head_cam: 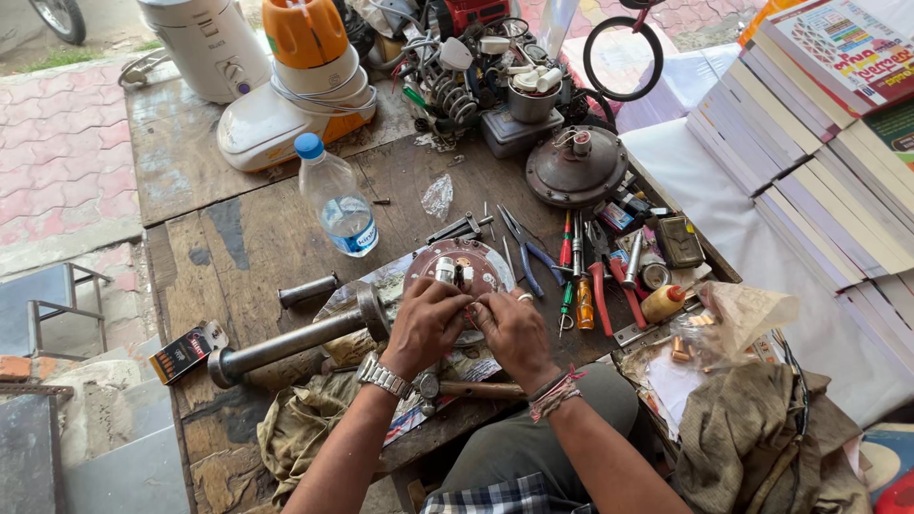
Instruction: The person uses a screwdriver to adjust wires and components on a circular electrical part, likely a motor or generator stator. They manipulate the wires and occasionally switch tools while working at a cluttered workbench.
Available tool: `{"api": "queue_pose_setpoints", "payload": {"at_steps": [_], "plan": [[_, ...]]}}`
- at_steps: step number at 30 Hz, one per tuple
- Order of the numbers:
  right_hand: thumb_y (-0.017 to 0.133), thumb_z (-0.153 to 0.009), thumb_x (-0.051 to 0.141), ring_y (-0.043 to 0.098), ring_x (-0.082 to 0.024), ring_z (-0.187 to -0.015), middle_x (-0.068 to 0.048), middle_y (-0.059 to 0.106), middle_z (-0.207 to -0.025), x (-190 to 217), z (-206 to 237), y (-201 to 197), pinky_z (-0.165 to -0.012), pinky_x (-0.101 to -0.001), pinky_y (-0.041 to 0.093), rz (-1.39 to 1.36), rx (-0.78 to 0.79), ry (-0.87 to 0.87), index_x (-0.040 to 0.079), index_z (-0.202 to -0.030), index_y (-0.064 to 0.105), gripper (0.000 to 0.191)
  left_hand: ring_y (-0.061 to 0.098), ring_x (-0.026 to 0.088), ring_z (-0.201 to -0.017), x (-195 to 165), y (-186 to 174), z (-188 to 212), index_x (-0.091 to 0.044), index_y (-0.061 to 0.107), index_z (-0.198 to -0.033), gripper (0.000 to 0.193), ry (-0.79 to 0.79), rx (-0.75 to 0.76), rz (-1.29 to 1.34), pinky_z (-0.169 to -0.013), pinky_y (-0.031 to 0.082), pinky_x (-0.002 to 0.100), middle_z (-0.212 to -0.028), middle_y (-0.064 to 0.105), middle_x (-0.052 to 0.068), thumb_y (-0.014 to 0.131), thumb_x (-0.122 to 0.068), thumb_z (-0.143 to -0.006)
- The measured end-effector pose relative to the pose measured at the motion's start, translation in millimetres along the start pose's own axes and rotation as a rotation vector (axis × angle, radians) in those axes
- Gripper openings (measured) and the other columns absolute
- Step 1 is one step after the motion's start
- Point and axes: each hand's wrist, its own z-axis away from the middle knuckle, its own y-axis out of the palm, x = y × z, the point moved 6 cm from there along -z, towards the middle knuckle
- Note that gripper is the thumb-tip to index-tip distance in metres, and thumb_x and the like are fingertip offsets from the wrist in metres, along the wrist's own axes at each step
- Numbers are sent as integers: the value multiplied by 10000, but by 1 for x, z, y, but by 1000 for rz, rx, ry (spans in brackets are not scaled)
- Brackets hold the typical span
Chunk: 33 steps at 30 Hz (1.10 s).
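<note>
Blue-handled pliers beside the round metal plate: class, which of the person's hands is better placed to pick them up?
Probably the right hand: the pliers lie on its side of the round plate, while the left hand sits farther away.

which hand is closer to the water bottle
Left. The left hand rests on the round reddish metal plate, just below and right of the water bottle. The right hand sits further right, on the plate's far side from the bottle.

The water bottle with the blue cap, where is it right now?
In the head view the water bottle stands upright on the wooden table, left of centre, beyond the left hand and just in front of the white-and-orange appliance.
</note>
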Motion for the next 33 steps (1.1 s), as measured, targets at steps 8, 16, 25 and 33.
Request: {"api": "queue_pose_setpoints", "payload": {"at_steps": [8,16,25,33], "plan": [[585,-1050,396,693,-324,-784,-176,700,-856,-47,8,31,-705,-452,530,-103,297,406,52,-975,683,365,521,324,-1262,-49,-36,1,-142,779,-992,178,196,-265,-193,-1039,400,460,-1255,618,49,740,-132,-819],[588,-867,78,618,-356,-1038,-142,644,-1149,-106,17,-30,-894,-463,497,587,90,83,175,-997,759,236,600,351,-1303,-29,-16,13,-66,765,-1035,153,19,-367,205,-1041,542,434,-1463,514,174,741,-44,-886],[632,-849,100,587,-301,-1166,-96,647,-1257,-119,13,-34,-988,-452,454,504,39,-129,207,-992,775,228,597,362,-1323,-15,-18,-1,-12,762,-1010,153,-2,-324,182,-1041,542,417,-1532,482,222,739,-100,-888],[716,-921,181,652,-188,-975,-66,719,-1077,-122,23,-29,-777,-321,576,-196,-118,289,127,-1153,701,238,457,408,-1433,-25,-9,-7,-11,661,-756,162,18,-424,35,-1116,472,453,-1495,500,277,739,-99,-867]]}}
